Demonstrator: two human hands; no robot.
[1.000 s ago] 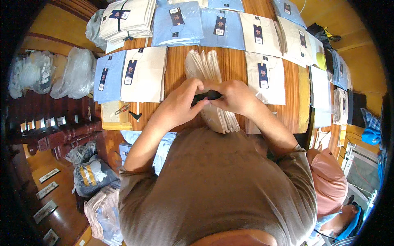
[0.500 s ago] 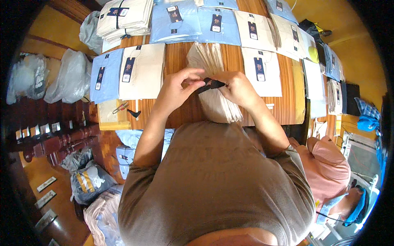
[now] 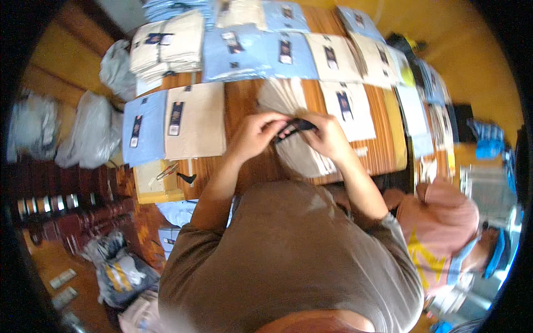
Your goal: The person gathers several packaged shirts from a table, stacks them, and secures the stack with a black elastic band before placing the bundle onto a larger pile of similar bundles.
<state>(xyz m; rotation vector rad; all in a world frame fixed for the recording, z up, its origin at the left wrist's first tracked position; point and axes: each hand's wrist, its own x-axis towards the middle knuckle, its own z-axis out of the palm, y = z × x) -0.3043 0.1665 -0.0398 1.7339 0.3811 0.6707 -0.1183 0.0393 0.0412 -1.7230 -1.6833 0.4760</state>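
Note:
Between my hands is a black cloth strip (image 3: pixel 301 125), its ends pinched by my left hand (image 3: pixel 257 134) and my right hand (image 3: pixel 328 136). Fingers on both sides are closed on it, and part of the strip bows upward. Directly beneath lies a bundle of folded cream garments (image 3: pixel 304 158), standing on edge with the folds fanned toward the far end. My wrists hide some of its sides. Whether the strip passes round the bundle, I cannot tell. Slight blur softens the fingertips.
Folded blue shirts (image 3: pixel 145 127) and cream shirts (image 3: pixel 194 122) with dark tags cover much of the wooden table (image 3: pixel 244 100). A strapped cream stack (image 3: pixel 166 50) sits far left. Scissors (image 3: pixel 166 171) and a black scrap (image 3: pixel 186 178) lie near left. Another person (image 3: pixel 438 222) sits right.
The view has shifted, so the table sits lower in the picture. Both hands stay on the strip, which now arches more between them.

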